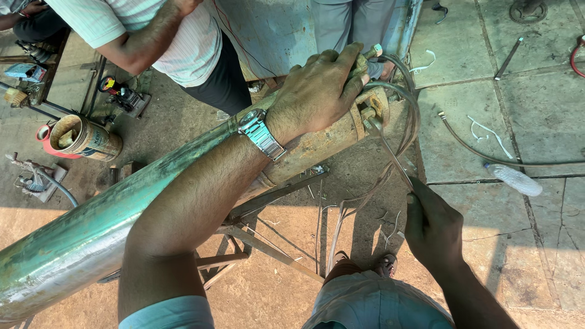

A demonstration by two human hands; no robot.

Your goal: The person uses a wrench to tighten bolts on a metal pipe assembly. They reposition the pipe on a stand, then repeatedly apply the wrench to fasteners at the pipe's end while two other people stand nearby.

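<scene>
The left hand (320, 91) is laid over the rusty end of the pump (183, 176), fingers spread and curled over its top and pressing down; it grips nothing else. The pump, a long green cylinder, lies tilted on a metal stand (262, 237) under that forearm. The right hand (432, 228) is closed on the handle of a wrench (390, 155), whose head sits on a bolt (367, 114) on the end flange, just below the left fingertips. Cables (409, 116) loop out of the pump end, past the wrench.

Progress, as judged: the end fitting is still seated and the bolt still in place, so disassembly at this end appears to be in hand, not finished. A bottle (515, 180) lies beyond the right hand.
</scene>
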